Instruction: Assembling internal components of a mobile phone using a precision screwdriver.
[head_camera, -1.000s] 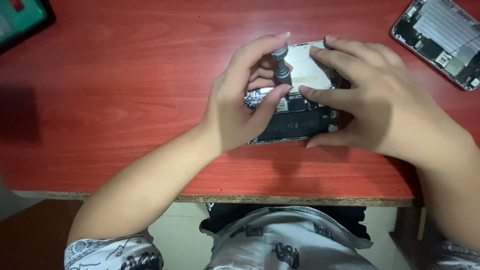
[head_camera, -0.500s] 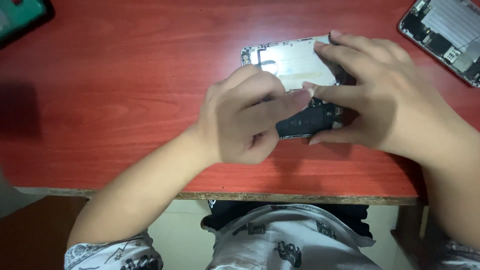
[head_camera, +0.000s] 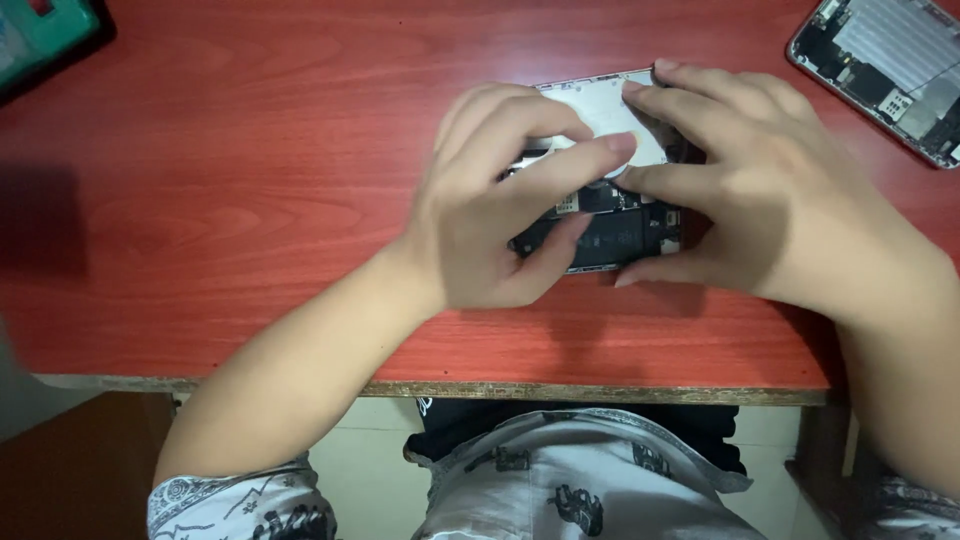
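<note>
An opened phone (head_camera: 610, 235) lies on the red wooden table (head_camera: 250, 180), its dark circuit parts showing at the near end and a pale metal plate (head_camera: 605, 110) at the far end. My left hand (head_camera: 495, 215) rests over the phone's left side, forefinger stretched across the plate. My right hand (head_camera: 760, 190) holds the phone's right edge, fingertips on the plate and thumb at the near corner. Both hands cover much of the phone.
A second opened phone (head_camera: 885, 65) with a silver shield lies at the table's far right corner. A green object (head_camera: 45, 35) sits at the far left corner. The table's front edge (head_camera: 430, 388) runs just above my lap.
My left hand has moved from gripping small dark knobs on the phone to lying flat over it, forefinger extended. The right hand stays on the phone's right edge.
</note>
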